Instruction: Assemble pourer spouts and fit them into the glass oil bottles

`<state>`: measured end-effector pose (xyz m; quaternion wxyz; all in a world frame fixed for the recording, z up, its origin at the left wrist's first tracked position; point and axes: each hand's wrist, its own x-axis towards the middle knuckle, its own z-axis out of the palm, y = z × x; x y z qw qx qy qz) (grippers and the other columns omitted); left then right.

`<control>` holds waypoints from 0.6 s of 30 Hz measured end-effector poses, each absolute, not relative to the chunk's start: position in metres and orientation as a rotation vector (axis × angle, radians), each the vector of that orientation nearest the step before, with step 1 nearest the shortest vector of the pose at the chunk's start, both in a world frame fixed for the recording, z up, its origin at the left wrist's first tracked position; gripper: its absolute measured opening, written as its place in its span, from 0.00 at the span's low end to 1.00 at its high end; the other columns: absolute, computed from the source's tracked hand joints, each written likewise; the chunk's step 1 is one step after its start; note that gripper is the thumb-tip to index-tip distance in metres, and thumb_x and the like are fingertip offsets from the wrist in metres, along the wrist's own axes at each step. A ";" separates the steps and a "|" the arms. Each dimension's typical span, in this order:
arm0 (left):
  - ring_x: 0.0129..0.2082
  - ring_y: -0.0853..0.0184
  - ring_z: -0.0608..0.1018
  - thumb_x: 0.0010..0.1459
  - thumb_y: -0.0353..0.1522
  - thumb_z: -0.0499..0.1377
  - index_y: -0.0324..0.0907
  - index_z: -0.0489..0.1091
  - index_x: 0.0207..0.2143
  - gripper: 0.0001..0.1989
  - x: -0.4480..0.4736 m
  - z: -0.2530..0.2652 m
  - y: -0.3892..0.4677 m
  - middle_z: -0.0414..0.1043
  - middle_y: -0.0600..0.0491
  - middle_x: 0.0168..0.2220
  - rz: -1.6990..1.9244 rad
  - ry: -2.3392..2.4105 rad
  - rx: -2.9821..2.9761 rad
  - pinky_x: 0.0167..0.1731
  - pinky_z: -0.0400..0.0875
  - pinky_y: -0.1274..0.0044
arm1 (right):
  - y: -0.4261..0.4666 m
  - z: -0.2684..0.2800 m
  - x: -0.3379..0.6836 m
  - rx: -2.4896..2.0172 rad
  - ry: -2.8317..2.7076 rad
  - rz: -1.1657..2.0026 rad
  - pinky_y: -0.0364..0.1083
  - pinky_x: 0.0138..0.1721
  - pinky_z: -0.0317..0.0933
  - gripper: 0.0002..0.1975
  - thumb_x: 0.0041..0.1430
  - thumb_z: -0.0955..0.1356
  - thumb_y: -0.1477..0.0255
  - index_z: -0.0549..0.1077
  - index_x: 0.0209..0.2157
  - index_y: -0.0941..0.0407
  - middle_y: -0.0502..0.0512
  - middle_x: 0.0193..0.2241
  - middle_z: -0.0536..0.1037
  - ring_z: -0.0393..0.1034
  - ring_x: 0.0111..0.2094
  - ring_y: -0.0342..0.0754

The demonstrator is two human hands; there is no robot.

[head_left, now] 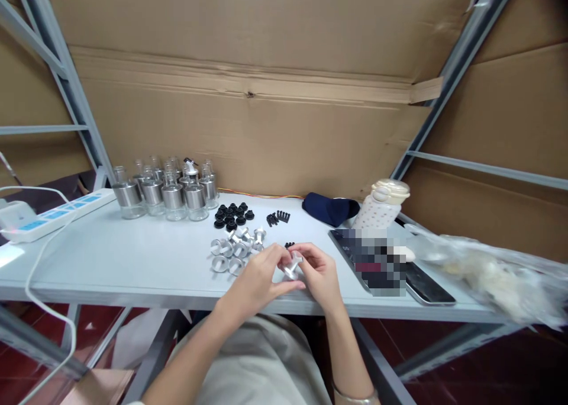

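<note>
The left hand (261, 272) and right hand (322, 275) are near together, gripping with bent fingers (276, 254), forearms (202, 347) converging forward.

At the near edge of a pale table (155, 263), a person's left hand (261, 272) and right hand (320, 275) hold a small silvery metal piece (291, 269) between them. Similar metal pieces (240, 250) lie just to the left, with black round parts (231, 220) farther back. Glass bottles (173, 199) with metal bands stand far left. On the right are a dark blue cap (326, 208), a spotted flask (377, 212), a phone (429, 285) and clear plastic bag (492, 275).
</note>
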<state>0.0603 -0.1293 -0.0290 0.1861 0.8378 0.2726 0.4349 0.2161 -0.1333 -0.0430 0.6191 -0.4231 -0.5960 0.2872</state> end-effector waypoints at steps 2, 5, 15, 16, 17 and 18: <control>0.29 0.69 0.71 0.55 0.37 0.63 0.43 0.61 0.33 0.13 0.061 -0.038 -0.129 0.66 0.56 0.30 1.293 0.740 2.344 0.32 0.67 0.78 | -0.134 -0.043 0.215 -0.992 -1.408 0.646 0.47 0.34 0.67 0.08 0.54 0.68 0.65 0.76 0.29 0.55 0.53 0.25 0.79 0.73 0.29 0.48; 0.30 0.69 0.71 0.57 0.37 0.61 0.44 0.62 0.33 0.10 0.061 -0.049 -0.128 0.66 0.55 0.30 1.421 0.742 2.311 0.32 0.68 0.77 | -0.135 -0.040 0.215 -0.988 -1.423 0.627 0.47 0.34 0.67 0.11 0.56 0.66 0.63 0.76 0.30 0.55 0.53 0.25 0.78 0.73 0.28 0.48; 0.35 0.71 0.73 0.54 0.32 0.63 0.44 0.68 0.40 0.11 0.049 -0.043 -0.123 0.65 0.51 0.42 1.276 0.563 2.077 0.34 0.73 0.79 | -0.134 -0.043 0.216 -1.007 -1.379 0.706 0.47 0.35 0.66 0.10 0.52 0.70 0.64 0.78 0.33 0.55 0.53 0.28 0.79 0.71 0.29 0.47; 0.38 0.70 0.73 0.54 0.31 0.63 0.44 0.68 0.42 0.12 0.047 -0.042 -0.123 0.65 0.50 0.43 1.247 0.538 2.057 0.36 0.74 0.78 | -0.133 -0.043 0.216 -1.004 -1.368 0.719 0.48 0.36 0.66 0.10 0.52 0.70 0.64 0.78 0.32 0.55 0.53 0.28 0.79 0.72 0.29 0.47; 0.40 0.68 0.73 0.55 0.31 0.62 0.45 0.68 0.43 0.12 0.045 -0.042 -0.122 0.65 0.50 0.44 1.224 0.523 2.037 0.38 0.74 0.78 | -0.133 -0.042 0.216 -1.002 -1.363 0.727 0.48 0.36 0.67 0.10 0.51 0.70 0.64 0.78 0.32 0.55 0.52 0.27 0.79 0.72 0.29 0.47; 0.42 0.67 0.74 0.56 0.31 0.62 0.45 0.69 0.44 0.12 0.044 -0.042 -0.122 0.65 0.49 0.45 1.204 0.518 2.013 0.39 0.74 0.77 | -0.133 -0.042 0.216 -1.001 -1.364 0.731 0.48 0.36 0.67 0.09 0.51 0.70 0.64 0.78 0.32 0.55 0.52 0.27 0.79 0.72 0.29 0.47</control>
